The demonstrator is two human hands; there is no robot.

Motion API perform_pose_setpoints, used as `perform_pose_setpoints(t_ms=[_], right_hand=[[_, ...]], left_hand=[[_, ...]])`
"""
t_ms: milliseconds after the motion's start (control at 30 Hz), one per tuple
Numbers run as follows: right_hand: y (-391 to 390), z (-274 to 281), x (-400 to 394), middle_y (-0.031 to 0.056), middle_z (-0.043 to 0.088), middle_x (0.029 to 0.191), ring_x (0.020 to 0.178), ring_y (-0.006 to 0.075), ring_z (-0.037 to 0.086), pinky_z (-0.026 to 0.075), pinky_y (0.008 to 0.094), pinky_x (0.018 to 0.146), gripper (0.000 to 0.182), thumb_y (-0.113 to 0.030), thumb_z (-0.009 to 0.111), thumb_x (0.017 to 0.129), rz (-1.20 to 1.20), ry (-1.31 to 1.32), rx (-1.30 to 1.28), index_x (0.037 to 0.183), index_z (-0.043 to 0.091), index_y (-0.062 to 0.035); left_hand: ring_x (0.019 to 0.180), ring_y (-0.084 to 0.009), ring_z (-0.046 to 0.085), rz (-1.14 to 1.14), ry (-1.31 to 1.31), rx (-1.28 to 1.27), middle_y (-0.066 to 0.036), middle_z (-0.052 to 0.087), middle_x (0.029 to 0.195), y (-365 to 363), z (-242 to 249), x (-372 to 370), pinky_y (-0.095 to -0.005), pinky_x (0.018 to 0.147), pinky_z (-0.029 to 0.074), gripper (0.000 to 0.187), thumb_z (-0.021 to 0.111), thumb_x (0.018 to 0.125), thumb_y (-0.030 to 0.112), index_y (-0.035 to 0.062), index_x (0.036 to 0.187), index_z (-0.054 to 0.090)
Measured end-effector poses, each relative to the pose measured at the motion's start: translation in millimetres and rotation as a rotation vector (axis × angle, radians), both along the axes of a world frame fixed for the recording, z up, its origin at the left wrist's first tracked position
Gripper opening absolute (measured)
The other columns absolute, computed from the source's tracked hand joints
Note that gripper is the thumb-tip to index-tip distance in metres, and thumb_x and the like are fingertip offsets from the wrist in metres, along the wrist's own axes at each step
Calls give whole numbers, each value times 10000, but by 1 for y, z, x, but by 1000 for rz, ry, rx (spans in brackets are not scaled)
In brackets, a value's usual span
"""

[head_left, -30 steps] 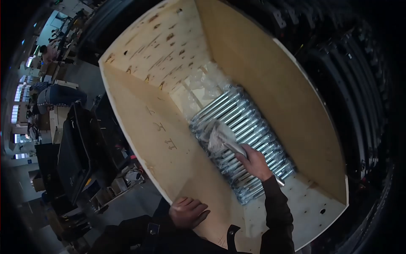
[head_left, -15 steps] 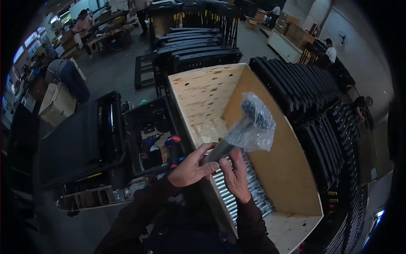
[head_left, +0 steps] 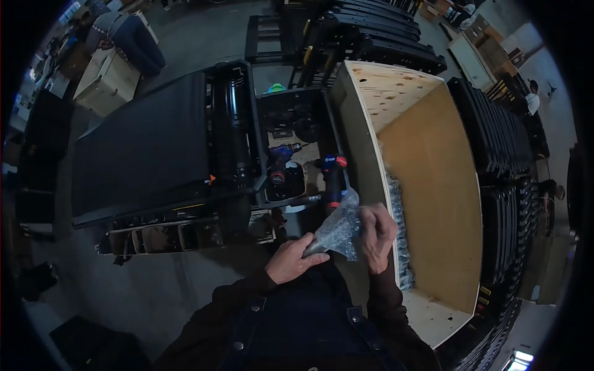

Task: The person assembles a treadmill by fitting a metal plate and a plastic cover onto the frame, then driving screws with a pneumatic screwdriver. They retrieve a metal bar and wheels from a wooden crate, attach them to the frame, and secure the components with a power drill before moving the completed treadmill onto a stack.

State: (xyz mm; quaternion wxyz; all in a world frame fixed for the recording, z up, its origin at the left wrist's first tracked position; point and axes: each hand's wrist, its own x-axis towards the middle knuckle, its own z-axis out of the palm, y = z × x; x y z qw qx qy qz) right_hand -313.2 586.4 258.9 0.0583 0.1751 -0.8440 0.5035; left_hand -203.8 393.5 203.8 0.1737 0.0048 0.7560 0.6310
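Observation:
My left hand [head_left: 291, 260] is wrapped round the bare end of a grey tube [head_left: 317, 248]. Clear bubble wrap [head_left: 339, 229] covers the tube's other end, which points up and right. My right hand [head_left: 376, 235] is beside the wrap with its fingers curled; what it pinches, if anything, is too blurred to tell. Just right of my hands stands a long wooden crate [head_left: 433, 179], with wrapped pieces [head_left: 399, 229] low along its inner left side.
A black tool tray [head_left: 297, 93] holds a blue drill [head_left: 284, 150] and a red-and-black tool [head_left: 334, 176]. Left of it is a large black panel [head_left: 148, 148]. Black metal frames [head_left: 495, 130] stand right of the crate. A person [head_left: 130, 37] bends over a wooden box [head_left: 108, 80].
The view has swung right and down. Both hands have brought the wrapped tube from over the crate to its left side. My right hand has moved from the tube to the wrap's edge.

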Motion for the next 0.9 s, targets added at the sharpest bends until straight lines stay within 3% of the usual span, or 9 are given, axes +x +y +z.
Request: perform_pose_setpoints(t_ms=[133,300,367,467,533,667,733,833,900], right_hand=[[52,-33,-71,92,603,776,751,133,513,452,279,712,310,-223,523,1046,-497,23,-138,970,644,52],[83,-23,-201,147,674,867,843,195,617,492,315,773,332,-268,591,1013,-727,675,877,1098,659,45],[23,-18,-216,161,695,917,873,196,648,502,304,792,312,-240,600,1001,-475,381,43,1123,659,41],[-57,-83,-247,128,709,931,860,166,652,505,284,787,241,-173,628,971,68,-100,-74,1097,680,25],[-110,-160,-277,130,720,927,869,163,674,519,290,798,227,-179,653,947,220,-290,-41,1063,700,10],[-167,-286,-341,213,670,1094,1024,389,653,522,462,879,221,-154,629,898,134,-222,455,1061,697,-21],[-185,-300,-363,205,636,1168,1074,400,623,509,486,910,253,-141,633,866,75,-339,572,1090,676,-31],[-181,-376,-401,172,626,1190,1135,410,588,510,477,938,320,-138,641,833,199,0,685,1137,632,-38],[-184,-362,-408,175,625,1180,1143,405,583,513,479,927,298,-126,632,836,231,1,726,1120,630,-38]], left_hand=[[747,-182,620,-123,-111,126,-111,618,854,-37,7,7,-339,659,495,509,654,963,408,27,1270,513],[719,-126,578,-135,-360,501,-41,555,862,-75,34,-2,-290,646,498,610,614,992,359,19,1437,372],[712,-100,560,-70,-271,636,-19,534,890,-77,54,-23,-261,644,493,668,611,994,336,17,1487,290],[768,-98,578,45,-176,740,-24,564,965,-75,42,-44,-265,671,505,674,623,987,309,23,1497,289],[804,-100,588,146,-103,569,-29,580,1008,-75,38,-58,-263,686,510,658,628,981,276,23,1494,302],[890,-115,610,374,-210,450,-45,613,1116,-80,30,-60,-270,725,524,628,661,946,197,25,1469,358],[911,-123,619,536,-368,506,-56,620,1150,-79,29,-58,-275,736,529,614,690,922,180,25,1441,402],[911,-128,628,680,-462,557,-74,629,1155,-80,29,-63,-281,744,531,587,707,906,187,24,1405,444],[907,-130,632,713,-463,582,-84,635,1146,-81,28,-67,-284,749,533,571,705,905,197,23,1390,458]])
